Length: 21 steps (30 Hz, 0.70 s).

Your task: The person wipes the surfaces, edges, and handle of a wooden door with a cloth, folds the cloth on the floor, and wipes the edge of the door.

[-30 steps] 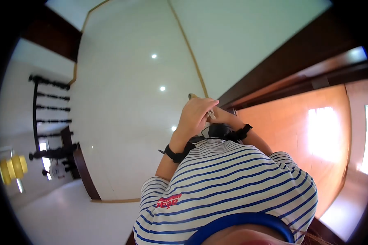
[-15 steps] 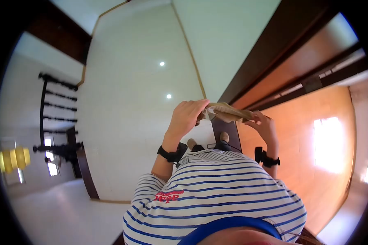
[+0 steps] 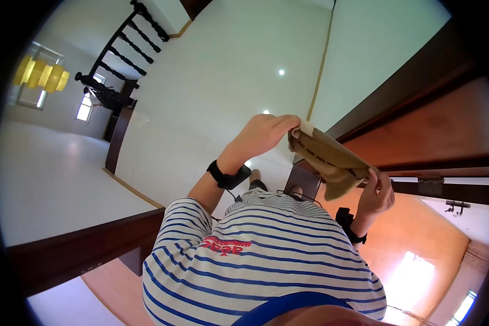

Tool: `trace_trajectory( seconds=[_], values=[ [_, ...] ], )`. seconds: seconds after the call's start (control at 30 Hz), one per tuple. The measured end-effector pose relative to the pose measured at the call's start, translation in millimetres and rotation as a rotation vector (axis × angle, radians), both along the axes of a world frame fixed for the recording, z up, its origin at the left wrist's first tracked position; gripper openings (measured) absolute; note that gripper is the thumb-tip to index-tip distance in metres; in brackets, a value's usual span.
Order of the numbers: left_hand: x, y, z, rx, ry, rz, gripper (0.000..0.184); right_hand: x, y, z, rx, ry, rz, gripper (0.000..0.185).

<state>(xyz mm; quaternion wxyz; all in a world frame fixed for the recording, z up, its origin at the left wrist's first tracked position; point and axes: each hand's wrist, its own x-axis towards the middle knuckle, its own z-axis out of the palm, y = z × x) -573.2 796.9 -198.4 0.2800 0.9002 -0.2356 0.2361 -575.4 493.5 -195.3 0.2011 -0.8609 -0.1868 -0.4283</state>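
Note:
A brown cloth item (image 3: 331,157) with a pale tag near one end is stretched between my two hands. My left hand (image 3: 263,133) pinches its upper corner beside the tag. Lower down, my right hand (image 3: 376,193) grips the opposite end with thumb and fingers. The middle of the cloth sags toward my striped shirt (image 3: 266,244). Black straps with small devices are on both wrists. My feet show partly below the cloth.
Dark wooden door and frame (image 3: 418,130) stand close at the right, beside an orange-brown floor (image 3: 386,239). Black balusters (image 3: 119,49) and a yellow lamp (image 3: 41,73) are at the upper left. A dark wooden beam (image 3: 87,239) crosses the lower left.
My hands, together a second ago, have moved apart with the brown cloth spread between them. My right hand is now lower and farther right. The view has turned, and the door fills more of the right side.

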Motion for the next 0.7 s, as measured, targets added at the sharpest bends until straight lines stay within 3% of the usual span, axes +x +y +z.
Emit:
trace_trajectory(
  seconds=[0.07,0.13,0.2,0.23,0.27,0.33,0.37,0.43,0.47,0.53,0.6,0.67,0.7],
  values=[
    [-3.8,-13.2,10.6,-0.098,-0.002,-0.019,0.030,-1.1,-9.1,0.8,0.119,-0.133,-0.030,0.013],
    [-9.8,-28.3,22.3,-0.226,0.058,-0.042,0.031,-5.6,-14.1,-1.3,0.159,-0.096,-0.043,0.014],
    [-12.0,-49.2,22.8,-0.355,0.120,-0.069,0.033,-4.8,-17.8,-5.7,0.452,-0.077,-0.038,0.020],
    [-11.2,-64.5,14.4,-0.546,0.213,-0.080,0.035,-8.7,-29.2,-12.6,0.536,0.133,-0.060,0.021],
    [-9.9,-77.8,7.7,-0.740,0.307,-0.091,0.037,-7.6,-37.2,-20.1,0.536,0.131,-0.057,0.021],
    [-6.6,-93.2,3.1,-0.683,0.181,-0.067,0.038,-5.4,-43.6,-26.5,0.775,0.226,0.167,0.034],
    [-5.8,-100.7,2.2,-0.625,0.064,-0.044,0.039,-2.0,-47.9,-25.2,0.774,0.226,0.169,0.034],
    [3.4,-111.2,8.8,-0.567,-0.079,-0.061,0.040,11.2,-48.9,-7.9,0.444,0.061,0.276,0.055],
    [10.4,-117.1,13.6,-0.506,-0.219,-0.079,0.041,18.1,-49.0,2.3,0.443,0.064,0.273,0.055],
    [27.0,-132.4,34.9,-0.485,-0.313,-0.089,0.041,35.7,-49.9,27.5,0.450,-0.007,0.437,0.072],
    [46.6,-145.8,54.6,-0.466,-0.412,-0.099,0.041,55.1,-55.0,49.8,0.305,-0.124,0.334,0.085],
    [70.4,-157.9,68.2,-0.279,-0.733,-0.045,0.050,87.2,-51.4,60.2,0.285,-0.253,0.255,0.083],
    [77.7,-165.6,69.8,-0.277,-0.739,-0.049,0.050,98.1,-48.4,65.3,0.267,-0.375,0.173,0.081]
  ],
)
